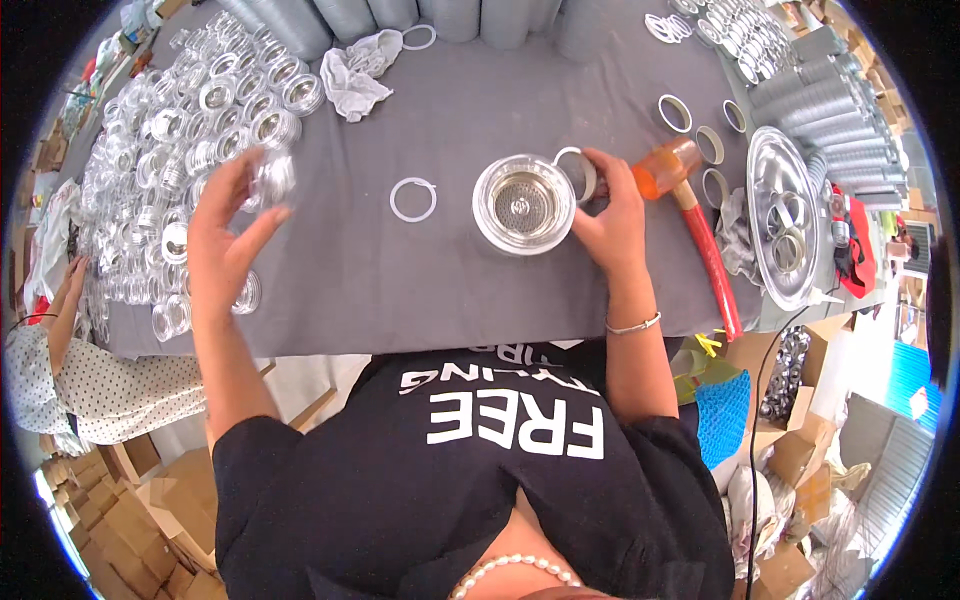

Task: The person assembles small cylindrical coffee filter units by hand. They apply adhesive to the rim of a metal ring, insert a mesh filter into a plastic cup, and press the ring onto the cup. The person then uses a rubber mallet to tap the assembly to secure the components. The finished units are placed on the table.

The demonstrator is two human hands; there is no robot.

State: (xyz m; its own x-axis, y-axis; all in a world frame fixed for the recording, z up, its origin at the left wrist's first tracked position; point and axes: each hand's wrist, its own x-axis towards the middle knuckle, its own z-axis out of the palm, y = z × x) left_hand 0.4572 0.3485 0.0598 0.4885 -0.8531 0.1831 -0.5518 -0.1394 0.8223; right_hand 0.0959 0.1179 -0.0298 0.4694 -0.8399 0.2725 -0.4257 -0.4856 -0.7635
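Clear glass dish (521, 206) sits just left of the right hand (617, 222), the nearer one, gripping a pale ring (588, 178) — left hand (222, 230) grasps a blurred clear piece (274, 178).

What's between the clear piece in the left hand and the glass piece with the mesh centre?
In the head view, one thin white ring lies there on the grey cloth, nearer the glass piece than the clear piece in the left hand.

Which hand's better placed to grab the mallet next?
Probably the right hand: it's much nearer the mallet, though it would have to free the ring. The left hand is farther away, holding a clear piece.
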